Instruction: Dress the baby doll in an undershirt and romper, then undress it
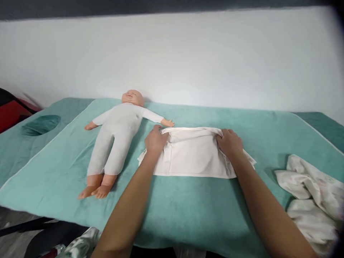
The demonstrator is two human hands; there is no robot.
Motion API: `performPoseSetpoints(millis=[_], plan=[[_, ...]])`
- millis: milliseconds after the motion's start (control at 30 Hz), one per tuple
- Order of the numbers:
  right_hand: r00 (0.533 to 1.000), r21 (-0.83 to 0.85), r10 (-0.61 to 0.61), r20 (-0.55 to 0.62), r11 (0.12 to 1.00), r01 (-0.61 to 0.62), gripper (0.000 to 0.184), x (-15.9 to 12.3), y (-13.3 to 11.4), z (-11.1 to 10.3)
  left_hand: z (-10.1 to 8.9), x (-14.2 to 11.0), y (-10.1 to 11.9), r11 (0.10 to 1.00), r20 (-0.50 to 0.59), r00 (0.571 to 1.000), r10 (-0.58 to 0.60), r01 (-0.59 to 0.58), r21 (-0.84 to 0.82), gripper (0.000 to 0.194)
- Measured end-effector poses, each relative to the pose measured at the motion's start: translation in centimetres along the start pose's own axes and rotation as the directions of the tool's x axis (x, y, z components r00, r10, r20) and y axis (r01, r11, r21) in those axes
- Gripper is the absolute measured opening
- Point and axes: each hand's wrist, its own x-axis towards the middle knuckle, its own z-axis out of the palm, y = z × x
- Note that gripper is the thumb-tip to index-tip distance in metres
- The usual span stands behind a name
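A small white baby shirt (195, 154) lies flat on the green bed cover, its upper edge bunched in a fold and its straight hem towards me. My left hand (156, 140) pinches the upper left corner of the fabric. At the upper right corner, my right hand (229, 143) grips the same fold, thumb on top. Short sleeve-like parts stick out beyond both wrists, partly covered by my arms. A baby doll (118, 125) with a white cloth body lies on its back to the left, one of its hands just beyond my left hand.
Crumpled white patterned cloth (313, 193) lies at the right of the green cover (193, 211). A white wall (188, 61) borders the far side. At far left are a face hole (40, 125) and a red and black item (12, 113). Below the near edge is a patterned cloth (83, 245).
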Motion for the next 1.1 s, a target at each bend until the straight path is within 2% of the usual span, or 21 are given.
performPoseSetpoints(millis=[67, 133, 200, 233, 300, 333, 400, 467, 500, 567, 667, 800, 867, 933, 967, 1033, 1067, 1100], plan=[[0.995, 0.005, -0.059, -0.076, 0.998, 0.059, 0.033, -0.2, -0.3, 0.7, 0.5, -0.9, 0.1, 0.987, -0.113, 0.981, 0.156, -0.158, -0.011, 0.042], [0.971, 0.025, -0.123, -0.204, 0.991, 0.131, 0.036, -1.0, -0.9, 0.5, 0.3, -2.0, 0.4, 0.937, -0.218, 0.915, 0.339, -0.349, -0.006, 0.04], [0.943, 0.058, -0.214, -0.255, 0.97, 0.236, 0.035, -2.2, -2.0, -0.2, -0.1, -3.0, 0.7, 0.856, -0.235, 0.839, 0.491, -0.514, -0.046, 0.031], [0.935, 0.085, -0.272, -0.228, 0.951, 0.297, 0.031, -3.0, -2.7, -0.6, -0.3, -3.5, 0.8, 0.812, -0.188, 0.813, 0.551, -0.575, -0.105, 0.025], [0.916, 0.157, -0.391, -0.083, 0.903, 0.4, 0.018, -4.5, -4.1, -1.3, -0.6, -4.3, 1.0, 0.725, 0.017, 0.747, 0.665, -0.639, -0.255, 0.015], [0.893, 0.194, -0.45, 0.019, 0.877, 0.439, 0.016, -5.2, -4.6, -1.6, -0.8, -4.7, 1.1, 0.691, 0.144, 0.687, 0.713, -0.651, -0.315, 0.015], [0.812, 0.258, -0.544, 0.213, 0.833, 0.49, 0.021, -6.2, -5.3, -2.1, -1.1, -5.5, 1.4, 0.645, 0.349, 0.544, 0.763, -0.668, -0.371, 0.017], [0.711, 0.32, -0.61, 0.349, 0.791, 0.522, 0.025, -6.7, -5.2, -2.6, -1.7, -6.1, 1.5, 0.603, 0.46, 0.42, 0.782, -0.698, -0.387, 0.02], [0.667, 0.349, -0.633, 0.393, 0.774, 0.529, 0.027, -6.8, -5.0, -2.8, -2.0, -6.4, 1.5, 0.584, 0.489, 0.376, 0.787, -0.709, -0.396, 0.023], [0.601, 0.383, -0.662, 0.448, 0.749, 0.54, 0.033, -7.0, -4.5, -3.2, -2.6, -6.9, 1.4, 0.551, 0.518, 0.314, 0.796, -0.731, -0.402, 0.033], [0.556, 0.371, -0.685, 0.471, 0.726, 0.579, 0.037, -7.4, -4.1, -3.5, -3.1, -7.4, 1.2, 0.525, 0.521, 0.296, 0.801, -0.767, -0.37, 0.038], [0.571, 0.369, -0.681, 0.458, 0.73, 0.575, 0.013, -7.9, -4.4, -3.5, -2.9, -7.8, 1.1, 0.521, 0.508, 0.298, 0.808, -0.764, -0.38, 0.011], [0.563, 0.403, -0.691, 0.453, 0.722, 0.562, 0.01, -7.8, -4.6, -3.6, -2.9, -7.8, 1.3, 0.545, 0.527, 0.299, 0.796, -0.734, -0.406, 0.003], [0.504, 0.49, -0.726, 0.468, 0.688, 0.535, 0.014, -7.4, -4.8, -4.1, -3.3, -7.9, 1.5, 0.589, 0.574, 0.287, 0.767, -0.668, -0.454, 0.006], [0.452, 0.553, -0.75, 0.483, 0.662, 0.507, 0.015, -7.2, -4.8, -4.5, -3.6, -7.8, 1.6, 0.608, 0.597, 0.267, 0.757, -0.623, -0.492, 0.005], [0.336, 0.682, -0.796, 0.504, 0.605, 0.41, 0.015, -6.5, -4.6, -5.4, -4.3, -7.5, 1.7, 0.617, 0.619, 0.198, 0.76, -0.518, -0.592, 0.005], [0.316, 0.727, -0.806, 0.5, 0.589, 0.353, 0.016, -6.2, -4.3, -5.7, -4.7, -7.2, 1.6, 0.614, 0.61, 0.179, 0.772, -0.459, -0.643, 0.006], [0.352, 0.748, -0.798, 0.489, 0.591, 0.302, 0.019, -5.7, -3.8, -5.9, -5.0, -6.8, 1.4, 0.617, 0.589, 0.206, 0.781, -0.398, -0.679, 0.009]])
